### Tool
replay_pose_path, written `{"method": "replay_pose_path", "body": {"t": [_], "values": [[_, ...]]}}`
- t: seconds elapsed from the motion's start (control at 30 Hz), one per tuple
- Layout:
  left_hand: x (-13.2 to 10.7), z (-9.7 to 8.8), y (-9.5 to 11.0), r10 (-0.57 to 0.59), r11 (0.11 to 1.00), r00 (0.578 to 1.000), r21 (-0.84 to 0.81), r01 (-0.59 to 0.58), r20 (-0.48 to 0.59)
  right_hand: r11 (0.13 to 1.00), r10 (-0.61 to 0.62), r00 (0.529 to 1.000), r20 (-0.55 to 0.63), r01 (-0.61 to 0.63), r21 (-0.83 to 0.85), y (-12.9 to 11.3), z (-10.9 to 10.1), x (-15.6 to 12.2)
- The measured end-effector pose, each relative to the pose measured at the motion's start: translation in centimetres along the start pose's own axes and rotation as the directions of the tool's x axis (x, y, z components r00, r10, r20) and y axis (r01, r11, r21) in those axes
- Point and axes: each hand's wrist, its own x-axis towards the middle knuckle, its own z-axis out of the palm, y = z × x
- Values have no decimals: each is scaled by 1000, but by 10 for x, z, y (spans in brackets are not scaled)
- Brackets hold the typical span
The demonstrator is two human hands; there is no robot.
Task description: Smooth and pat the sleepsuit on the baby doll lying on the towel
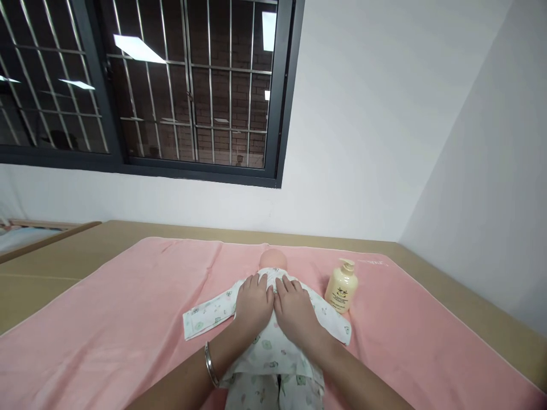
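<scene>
A baby doll lies on its back on a pink towel, dressed in a white printed garment with sleeves spread sideways. My left hand lies flat on the doll's chest, fingers stretched toward the collar. Beside it, touching it, my right hand rests flat on the chest as well. A silver bangle circles my left wrist. Neither hand holds anything.
A cream pump bottle stands upright on the towel just right of the doll. The towel covers a tan surface against white walls. A barred dark window fills the upper left. A wooden rail shows at the far left.
</scene>
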Motion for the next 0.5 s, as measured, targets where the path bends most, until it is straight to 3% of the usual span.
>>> {"method": "replay_pose_path", "body": {"t": [0.37, 0.5], "values": [[-6, 0, 5, -6, 1000, 1000, -20, 6, -11, 995, -13, 999, -52, 18, 99, 9, 2, 7], [-13, 2, 9, 22, 999, 1000, -26, -22, -1, 986, -31, 1000, -5, 31, 163, 17, 1, 13]]}}
